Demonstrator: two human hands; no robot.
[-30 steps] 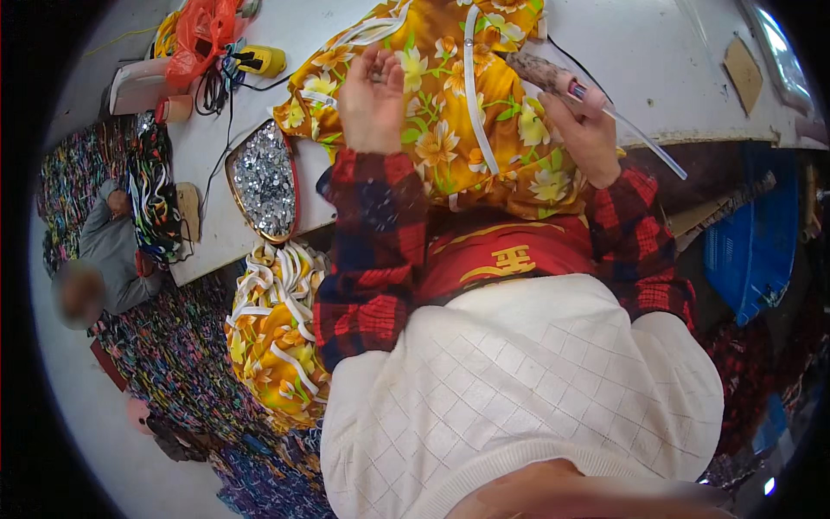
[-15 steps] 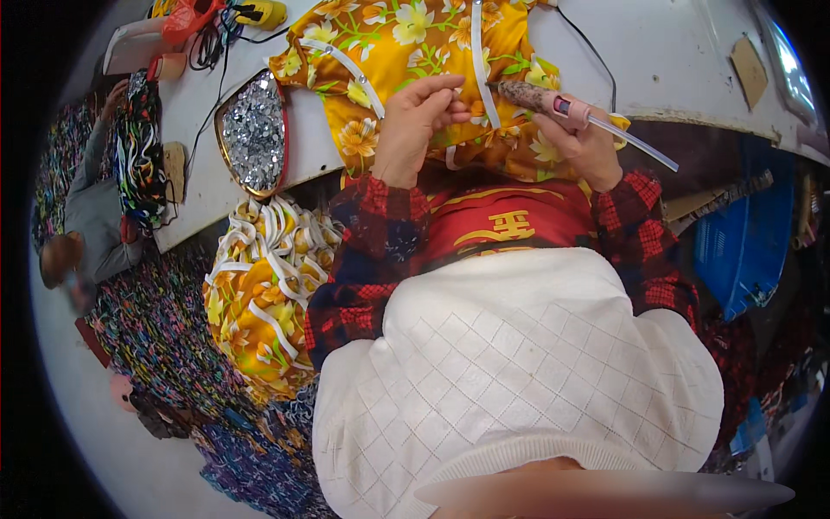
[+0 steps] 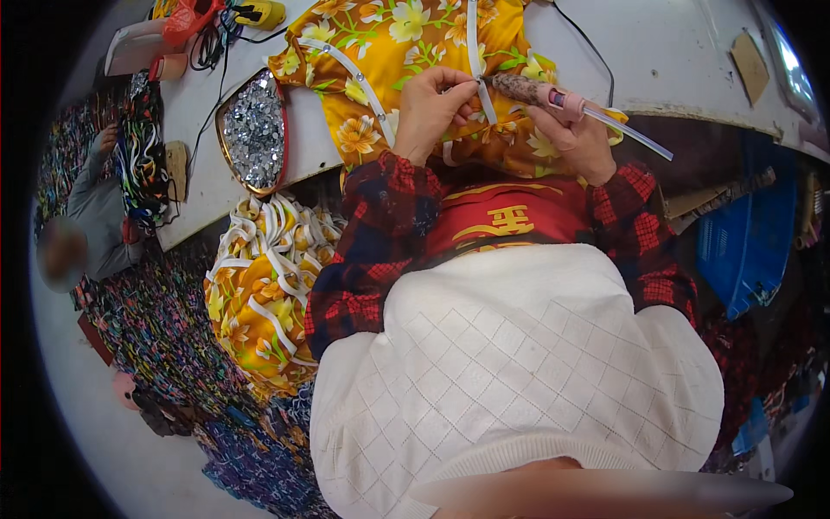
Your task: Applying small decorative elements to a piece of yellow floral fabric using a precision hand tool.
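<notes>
Yellow floral fabric [image 3: 389, 65] with white trim strips lies across the table edge before me. My right hand [image 3: 584, 143] grips a pink glue gun [image 3: 566, 102], with a clear glue stick [image 3: 629, 131] out of its rear. Its dark, stained nozzle end points left at the middle white strip [image 3: 473, 39]. Close to that tip, my left hand [image 3: 428, 112] is closed in a pinch over the strip; anything between the fingertips is too small to make out. Small shiny studs dot the left white strip [image 3: 356, 71]. Left of the fabric sits a gold-rimmed tray of clear gems [image 3: 252, 130].
A bundle of the same floral fabric [image 3: 259, 320] hangs below the table at my left. Black cords cross the white table [image 3: 194, 99]. Another person in a grey sleeve [image 3: 108, 212] works at far left beside multicoloured piles. A blue crate [image 3: 745, 251] stands at right.
My left hand has moved right, bringing its pinched fingertips onto the middle white strip. The glue gun has shifted slightly left, so its tip now nearly meets them.
</notes>
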